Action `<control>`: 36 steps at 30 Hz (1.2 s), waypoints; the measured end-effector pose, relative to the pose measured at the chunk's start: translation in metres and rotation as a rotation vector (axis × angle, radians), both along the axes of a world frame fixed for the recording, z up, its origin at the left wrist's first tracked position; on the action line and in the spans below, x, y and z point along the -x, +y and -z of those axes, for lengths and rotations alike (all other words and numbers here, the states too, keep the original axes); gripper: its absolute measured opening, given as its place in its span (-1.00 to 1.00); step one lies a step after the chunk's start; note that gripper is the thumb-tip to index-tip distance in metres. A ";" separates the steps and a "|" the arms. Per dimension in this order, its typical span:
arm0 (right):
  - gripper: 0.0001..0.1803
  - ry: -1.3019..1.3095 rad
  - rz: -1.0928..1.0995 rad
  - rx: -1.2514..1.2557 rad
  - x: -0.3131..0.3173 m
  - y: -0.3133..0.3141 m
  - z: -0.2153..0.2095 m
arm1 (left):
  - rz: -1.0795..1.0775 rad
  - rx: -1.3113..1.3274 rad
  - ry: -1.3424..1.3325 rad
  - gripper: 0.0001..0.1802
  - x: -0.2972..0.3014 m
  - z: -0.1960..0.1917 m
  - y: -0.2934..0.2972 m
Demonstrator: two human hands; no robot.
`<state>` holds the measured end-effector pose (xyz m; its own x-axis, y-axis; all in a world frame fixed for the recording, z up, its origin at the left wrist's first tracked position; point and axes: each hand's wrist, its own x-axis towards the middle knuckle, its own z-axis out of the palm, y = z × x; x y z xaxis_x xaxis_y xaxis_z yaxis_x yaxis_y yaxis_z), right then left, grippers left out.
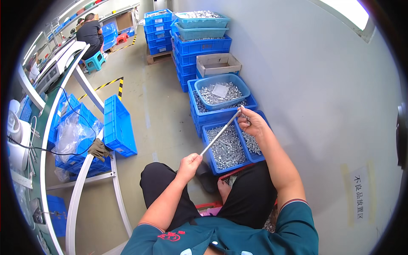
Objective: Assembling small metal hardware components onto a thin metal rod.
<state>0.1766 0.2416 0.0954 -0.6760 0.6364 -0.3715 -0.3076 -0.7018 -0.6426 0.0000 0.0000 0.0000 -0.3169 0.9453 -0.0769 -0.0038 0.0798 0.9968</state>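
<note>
A thin grey metal rod (220, 134) slants across in front of me, rising from left to right. Its lower end is gripped in my left hand (189, 166), fingers wrapped round it above my knee. At the upper end, my right hand (252, 122) pinches the tip between thumb and finger; its other fingers are curled, with small metal parts seeming to show in them. Below the rod stands a blue bin (205, 140) full of small silvery metal parts. Another blue bin (260, 158) with similar parts adjoins it, partly behind my right forearm.
Blue crates (185, 59) are stacked along the wall, with a light-blue basin (245, 94) of metal parts nearer. To my left are a green-topped workbench (50, 102), an upright blue crate (120, 127) and a hanging cable. A person (89, 34) sits on a stool farther off.
</note>
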 end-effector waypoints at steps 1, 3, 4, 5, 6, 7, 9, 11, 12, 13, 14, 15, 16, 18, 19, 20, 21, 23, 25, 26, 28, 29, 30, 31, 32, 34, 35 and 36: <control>-0.82 0.003 0.011 -0.005 0.001 -0.002 -0.001 | 0.000 0.000 0.000 -0.72 0.000 0.000 0.000; -0.83 0.007 0.023 -0.009 0.002 -0.003 -0.001 | 0.002 0.000 0.000 -0.72 0.001 0.000 -0.001; -0.83 0.016 0.029 -0.004 0.001 -0.002 -0.001 | 0.004 -0.005 -0.002 -0.72 0.000 0.000 -0.001; -0.83 0.025 0.035 0.001 0.001 -0.002 0.000 | 0.007 -0.009 -0.005 -0.72 0.000 -0.001 -0.001; -0.83 0.025 0.034 0.001 0.001 -0.002 -0.001 | 0.006 -0.009 -0.005 -0.72 -0.001 -0.002 -0.001; -0.84 0.034 0.014 -0.026 0.000 -0.002 -0.002 | 0.006 -0.012 -0.007 -0.72 -0.002 -0.003 0.000; -0.84 0.044 -0.006 -0.053 0.001 -0.004 -0.004 | 0.005 -0.015 -0.008 -0.71 -0.002 -0.003 0.000; -0.86 -0.024 -0.006 -0.116 0.002 -0.008 -0.007 | 0.006 -0.007 -0.008 -0.71 0.000 0.000 0.000; -0.86 -0.025 -0.006 -0.115 0.002 -0.010 -0.010 | 0.006 -0.006 -0.008 -0.71 0.000 0.000 -0.001; -0.87 -0.073 -0.003 -0.168 0.002 -0.012 -0.013 | 0.003 -0.010 -0.006 -0.70 0.000 0.000 -0.001; -0.88 -0.121 0.001 -0.220 0.002 -0.013 -0.016 | 0.000 -0.014 -0.003 -0.70 0.000 0.000 -0.001; -0.88 -0.122 0.001 -0.220 0.002 -0.014 -0.018 | 0.000 -0.013 -0.003 -0.70 0.000 0.000 -0.001; -0.86 -0.195 -0.004 -0.312 0.002 -0.014 -0.020 | -0.016 -0.009 0.038 -0.70 0.000 0.000 -0.001; -0.83 -0.267 -0.008 -0.402 0.002 -0.015 -0.022 | -0.031 -0.004 0.080 -0.70 -0.001 0.000 -0.002; -0.80 -0.295 -0.011 -0.439 0.002 -0.016 -0.023 | -0.052 -0.025 0.117 -0.70 -0.001 0.002 -0.001; -0.77 -0.322 -0.013 -0.475 0.003 -0.017 -0.024 | -0.073 -0.046 0.154 -0.70 -0.002 0.002 -0.001; -0.77 -0.321 -0.012 -0.474 0.004 -0.017 -0.024 | -0.072 -0.045 0.155 -0.70 -0.002 0.002 -0.001; -0.74 -0.338 0.005 -0.488 0.004 -0.018 -0.024 | -0.084 -0.040 0.191 -0.70 -0.003 0.000 -0.002; -0.73 -0.346 0.023 -0.497 0.004 -0.018 -0.024 | -0.093 -0.040 0.212 -0.69 -0.005 -0.003 -0.002; -0.73 -0.355 0.041 -0.506 0.004 -0.018 -0.024 | -0.101 -0.040 0.232 -0.69 -0.006 -0.005 -0.001; -0.73 -0.411 0.029 -0.538 0.008 -0.024 -0.025 | -0.124 -0.068 0.257 -0.69 -0.009 -0.008 -0.001; -0.72 -0.467 0.017 -0.571 0.011 -0.028 -0.025 | -0.146 -0.096 0.281 -0.69 -0.010 -0.009 0.000; -0.74 -0.485 -0.042 -0.582 0.016 -0.035 -0.024 | -0.147 -0.095 0.283 -0.69 -0.009 -0.010 0.001; -0.75 -0.482 -0.108 -0.549 0.020 -0.037 -0.021 | -0.121 -0.071 0.208 -0.69 -0.008 -0.011 0.002; -0.75 -0.478 -0.174 -0.516 0.024 -0.039 -0.018 | -0.096 -0.047 0.133 -0.68 -0.007 -0.011 0.003; -0.75 -0.444 -0.210 -0.475 0.023 -0.039 -0.020 | -0.085 -0.043 0.066 -0.68 -0.005 -0.007 0.004; -0.73 -0.343 -0.216 -0.347 0.019 -0.035 -0.021 | -0.074 -0.037 0.000 -0.67 -0.003 -0.005 0.004; -0.71 -0.242 -0.220 -0.218 0.015 -0.031 -0.022 | -0.074 -0.038 -0.002 -0.67 -0.002 -0.004 0.005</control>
<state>0.1619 0.2105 0.1174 -0.7142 0.5681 -0.4089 0.0135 -0.5729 -0.8195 0.0023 0.0050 0.0036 -0.3860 0.9215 -0.0425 -0.0103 0.0417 0.9991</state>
